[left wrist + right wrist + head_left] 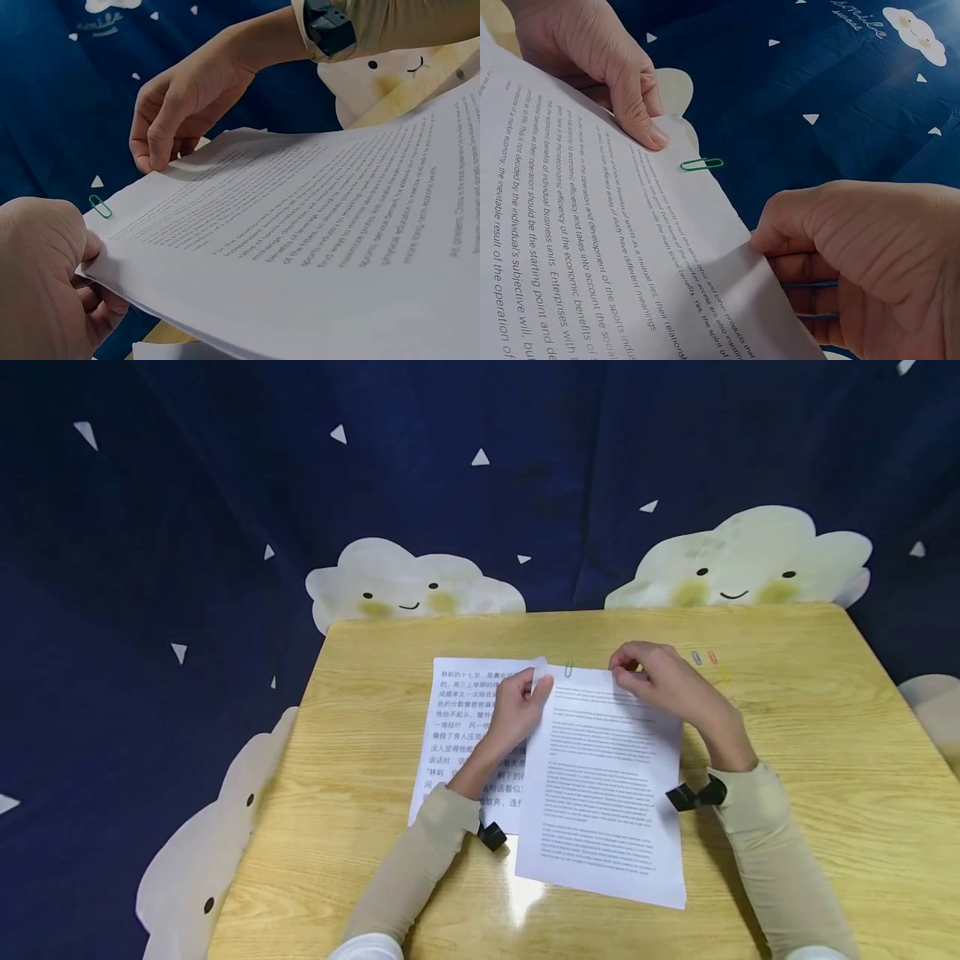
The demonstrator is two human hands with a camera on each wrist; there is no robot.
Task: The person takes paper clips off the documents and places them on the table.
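A stack of printed paper (600, 777) is lifted at its top edge, its lower end towards the person. My left hand (519, 706) pinches the top left corner, thumb on the printed face. At the top right, my right hand (663, 681) pinches the same edge between thumb and fingers. A green paper clip (702, 164) sits on the top edge between the hands, nearer the left one; the left wrist view also shows this clip (100, 206). Under the left forearm lies another printed sheet (465, 718) with larger Chinese characters, partly covered by the held stack.
Beyond the right hand, a blue paper clip (697, 657), a red paper clip (713, 657) and a yellow one (723, 675) lie on the wooden table (360, 735). Behind the table hangs a dark blue curtain (420, 485) with clouds and white triangles.
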